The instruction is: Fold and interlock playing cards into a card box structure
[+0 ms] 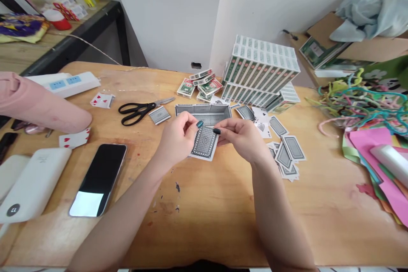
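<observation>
Both my hands meet above the middle of the wooden table (210,204), pinching one grey-backed playing card (204,143) by its top edge. My left hand (177,138) grips the card's upper left, my right hand (242,136) its upper right. Just behind the card stands a low box-like shape made of cards (204,112). Loose cards (287,153) lie scattered to the right of my right hand. One more grey-backed card (160,115) lies to the left of the card box.
Black scissors (137,110), a phone (98,178) and a white power bank (32,187) lie on the left. Another person's pink sleeve (38,104) rests at the far left. Stacked card packs (261,70) stand behind, coloured paper and cords (372,127) on the right.
</observation>
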Demonstrator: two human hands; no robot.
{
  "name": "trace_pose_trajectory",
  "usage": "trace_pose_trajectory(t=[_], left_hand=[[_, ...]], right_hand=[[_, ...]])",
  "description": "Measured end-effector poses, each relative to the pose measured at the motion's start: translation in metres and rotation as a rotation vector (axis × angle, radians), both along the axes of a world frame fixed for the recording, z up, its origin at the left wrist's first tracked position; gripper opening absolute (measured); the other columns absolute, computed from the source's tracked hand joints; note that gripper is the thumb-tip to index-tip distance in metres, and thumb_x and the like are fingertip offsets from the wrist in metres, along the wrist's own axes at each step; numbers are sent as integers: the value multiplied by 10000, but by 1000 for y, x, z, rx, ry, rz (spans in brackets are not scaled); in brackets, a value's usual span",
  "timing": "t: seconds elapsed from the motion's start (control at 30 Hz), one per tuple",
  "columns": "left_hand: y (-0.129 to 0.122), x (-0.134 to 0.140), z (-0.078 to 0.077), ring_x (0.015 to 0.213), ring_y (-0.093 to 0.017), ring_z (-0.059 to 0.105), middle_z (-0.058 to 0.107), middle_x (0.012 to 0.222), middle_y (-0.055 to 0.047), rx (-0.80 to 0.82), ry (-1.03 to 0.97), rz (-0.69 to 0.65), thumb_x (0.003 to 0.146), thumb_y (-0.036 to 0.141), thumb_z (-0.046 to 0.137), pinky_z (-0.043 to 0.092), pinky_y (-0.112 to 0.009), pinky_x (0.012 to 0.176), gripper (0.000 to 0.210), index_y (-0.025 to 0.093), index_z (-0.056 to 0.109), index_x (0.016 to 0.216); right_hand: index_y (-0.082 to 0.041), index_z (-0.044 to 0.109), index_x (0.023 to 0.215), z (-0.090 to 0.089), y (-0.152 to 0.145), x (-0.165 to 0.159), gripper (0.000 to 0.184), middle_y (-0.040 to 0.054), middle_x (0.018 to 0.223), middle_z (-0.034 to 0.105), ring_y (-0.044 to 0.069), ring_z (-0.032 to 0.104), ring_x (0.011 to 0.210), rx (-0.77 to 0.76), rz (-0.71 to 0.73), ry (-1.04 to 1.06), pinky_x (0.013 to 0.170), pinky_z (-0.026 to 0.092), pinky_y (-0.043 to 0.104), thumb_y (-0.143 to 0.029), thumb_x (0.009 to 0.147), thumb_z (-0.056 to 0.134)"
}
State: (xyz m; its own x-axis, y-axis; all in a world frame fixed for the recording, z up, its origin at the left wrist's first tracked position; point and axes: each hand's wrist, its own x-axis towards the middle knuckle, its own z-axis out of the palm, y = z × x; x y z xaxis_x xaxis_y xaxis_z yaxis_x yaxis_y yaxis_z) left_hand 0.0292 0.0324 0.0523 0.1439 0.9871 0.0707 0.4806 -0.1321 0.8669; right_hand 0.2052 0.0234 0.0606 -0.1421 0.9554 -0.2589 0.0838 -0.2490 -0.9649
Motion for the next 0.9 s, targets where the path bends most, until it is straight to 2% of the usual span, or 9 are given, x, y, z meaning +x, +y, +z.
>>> trace_pose_trajectory(t=[0.17, 0.3, 0.37, 0.5, 0.57, 0.7, 0.8, 0.9], left_hand=[[1, 1, -1, 628, -130, 533, 581, 694, 6, -31, 44, 26, 832, 233, 477, 397, -248, 574, 98, 186, 504, 750], [0, -3, 4, 634, -132, 546, 609, 717, 0, -62, 13, 20, 823, 265, 514, 412, -244, 575, 100, 184, 540, 770], [1, -6, 7, 647, -134, 560, 622, 734, -6, -92, -66, 10, 817, 303, 547, 427, -239, 575, 127, 180, 562, 788], [4, -13, 9, 666, -130, 586, 649, 781, -22, -178, -244, -42, 817, 364, 581, 462, -231, 580, 199, 169, 606, 847], [5, -15, 8, 641, -123, 592, 652, 745, -16, -211, -240, -113, 808, 344, 598, 471, -227, 572, 176, 170, 618, 810], [4, -16, 6, 636, -132, 612, 642, 665, -7, -265, -176, -243, 798, 304, 605, 500, -246, 605, 161, 170, 612, 709], [4, -14, 6, 675, -141, 624, 665, 727, -13, -221, -203, -186, 790, 299, 606, 509, -258, 634, 139, 172, 638, 744], [5, -12, 8, 717, -143, 630, 693, 813, -19, -157, -217, -122, 792, 290, 602, 506, -256, 661, 128, 183, 667, 819]], right_hand=[[-179, 633, 728, 1, -2, -5, 84, 22, 666, 673, 159, 667, 583, 34, -55, -92, 604, 575, 306, -259, 747, 644], [-165, 663, 849, 7, -5, -7, 148, 33, 721, 689, 141, 657, 594, 26, 111, -56, 562, 552, 277, -285, 768, 634], [-158, 674, 837, 7, -6, -7, 151, 33, 708, 682, 126, 640, 590, 28, 171, -60, 521, 522, 246, -286, 776, 622], [-158, 665, 844, 5, -4, -5, 166, 34, 747, 680, 127, 637, 627, 46, 93, -26, 573, 528, 261, -305, 775, 630], [-167, 668, 900, 4, -2, -2, 211, 24, 754, 670, 131, 627, 641, 62, 38, -11, 608, 528, 281, -333, 772, 642], [-183, 681, 915, 1, 1, 0, 232, -28, 633, 572, 109, 533, 577, 169, -75, -95, 554, 462, 259, -337, 740, 681], [-188, 658, 888, 0, 1, -2, 238, -10, 694, 610, 121, 562, 603, 131, -95, -36, 576, 490, 276, -346, 717, 704], [-188, 635, 849, 1, -2, -5, 221, 23, 785, 661, 149, 623, 672, 38, -17, 36, 646, 539, 316, -350, 715, 702]])
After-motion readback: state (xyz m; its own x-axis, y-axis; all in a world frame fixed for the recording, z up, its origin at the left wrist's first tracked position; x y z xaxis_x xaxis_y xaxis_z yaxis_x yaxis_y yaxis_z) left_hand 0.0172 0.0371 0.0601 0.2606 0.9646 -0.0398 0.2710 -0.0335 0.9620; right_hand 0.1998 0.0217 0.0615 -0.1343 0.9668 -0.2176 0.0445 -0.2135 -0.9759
